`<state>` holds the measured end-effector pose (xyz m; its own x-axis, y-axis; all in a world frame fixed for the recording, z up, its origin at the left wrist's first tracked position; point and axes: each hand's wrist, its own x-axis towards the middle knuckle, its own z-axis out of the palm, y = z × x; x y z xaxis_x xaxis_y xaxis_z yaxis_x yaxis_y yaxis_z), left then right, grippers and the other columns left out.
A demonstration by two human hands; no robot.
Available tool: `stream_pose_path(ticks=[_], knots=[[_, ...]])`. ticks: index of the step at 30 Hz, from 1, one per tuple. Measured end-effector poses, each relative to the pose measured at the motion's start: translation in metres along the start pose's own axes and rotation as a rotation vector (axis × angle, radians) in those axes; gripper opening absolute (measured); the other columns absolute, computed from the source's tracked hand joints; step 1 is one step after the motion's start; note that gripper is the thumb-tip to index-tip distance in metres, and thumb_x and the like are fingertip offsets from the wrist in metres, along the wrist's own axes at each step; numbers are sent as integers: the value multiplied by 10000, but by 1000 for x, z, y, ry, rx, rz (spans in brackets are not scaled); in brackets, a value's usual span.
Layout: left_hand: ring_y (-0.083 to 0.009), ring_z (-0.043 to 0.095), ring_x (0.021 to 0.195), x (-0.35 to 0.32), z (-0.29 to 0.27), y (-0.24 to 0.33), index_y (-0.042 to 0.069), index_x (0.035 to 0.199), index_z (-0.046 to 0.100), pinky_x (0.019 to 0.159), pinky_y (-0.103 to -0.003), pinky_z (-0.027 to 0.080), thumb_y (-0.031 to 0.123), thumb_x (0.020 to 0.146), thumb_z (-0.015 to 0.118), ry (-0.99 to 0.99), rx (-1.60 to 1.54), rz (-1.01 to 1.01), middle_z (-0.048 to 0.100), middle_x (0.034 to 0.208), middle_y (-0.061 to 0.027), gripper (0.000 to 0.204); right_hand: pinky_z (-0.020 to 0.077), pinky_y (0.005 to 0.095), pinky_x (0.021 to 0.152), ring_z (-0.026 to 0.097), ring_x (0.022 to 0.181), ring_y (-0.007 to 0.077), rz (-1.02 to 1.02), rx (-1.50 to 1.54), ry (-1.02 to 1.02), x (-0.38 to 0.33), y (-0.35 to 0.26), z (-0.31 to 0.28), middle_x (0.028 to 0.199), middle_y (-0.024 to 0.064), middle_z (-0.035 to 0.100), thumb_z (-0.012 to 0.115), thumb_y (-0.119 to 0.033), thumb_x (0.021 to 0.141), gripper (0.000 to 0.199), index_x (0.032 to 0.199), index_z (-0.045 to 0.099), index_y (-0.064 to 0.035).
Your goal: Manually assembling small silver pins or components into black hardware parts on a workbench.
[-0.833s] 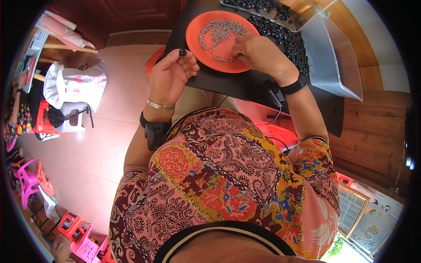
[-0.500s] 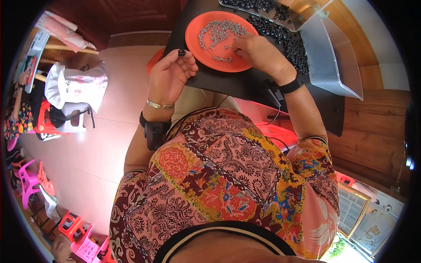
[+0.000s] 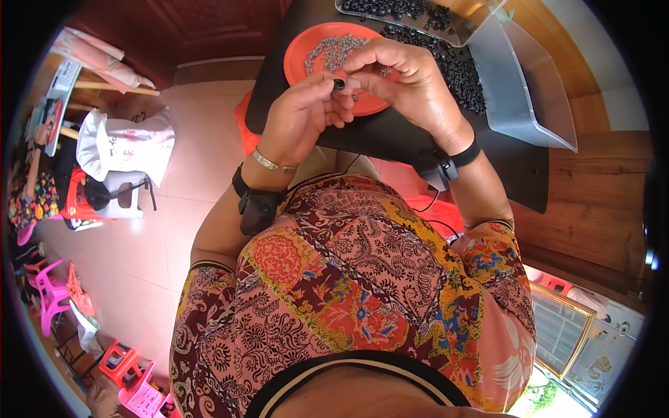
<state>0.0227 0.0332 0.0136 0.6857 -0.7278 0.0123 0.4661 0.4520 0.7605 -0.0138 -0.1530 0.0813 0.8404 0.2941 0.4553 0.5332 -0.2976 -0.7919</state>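
Between the thumb and fingers of my left hand (image 3: pixel 301 115) is a small round black plastic cap (image 3: pixel 339 84). My right hand (image 3: pixel 418 87) is closed in a pinch right beside the cap. Whatever its fingertips hold is too small to make out. Both hands are over the near part of an orange-red plate (image 3: pixel 296 59), on which many small grey metal pieces (image 3: pixel 331 50), resembling screws or inserts, lie scattered. My right hand hides part of the plate.
Loose black caps (image 3: pixel 468 80) are heaped on the dark table (image 3: pixel 512 164) right of the plate. A clear tray (image 3: pixel 456 40) of black parts and a translucent bin (image 3: pixel 512 90) stand behind and beside them. At left, a white sack (image 3: pixel 132 146) rests on a stool.
My right hand has lifted from the metal pieces on the plate and come left to the black cap. My left hand has moved right and still holds the cap.
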Motion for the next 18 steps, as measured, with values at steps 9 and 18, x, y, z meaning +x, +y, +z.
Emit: stream_pose_path(ticks=[9, 18], knots=[[-158, 595, 788, 2, 2, -10, 20, 1060, 554, 705, -259, 450, 236, 956, 455, -1, 73, -24, 618, 910, -61, 259, 510, 315, 666, 636, 755, 234, -215, -371, -39, -5, 1, 2, 811, 46, 643, 699, 4, 762, 143, 871, 642, -70], [-185, 593, 799, 4, 4, -12, 13, 1045, 557, 724, -287, 445, 238, 963, 434, -40, -51, -1, 611, 914, -81, 269, 535, 278, 656, 658, 752, 179, -121, -236, 64, -15, 14, 8, 853, 34, 665, 706, -3, 789, 120, 892, 678, -57]])
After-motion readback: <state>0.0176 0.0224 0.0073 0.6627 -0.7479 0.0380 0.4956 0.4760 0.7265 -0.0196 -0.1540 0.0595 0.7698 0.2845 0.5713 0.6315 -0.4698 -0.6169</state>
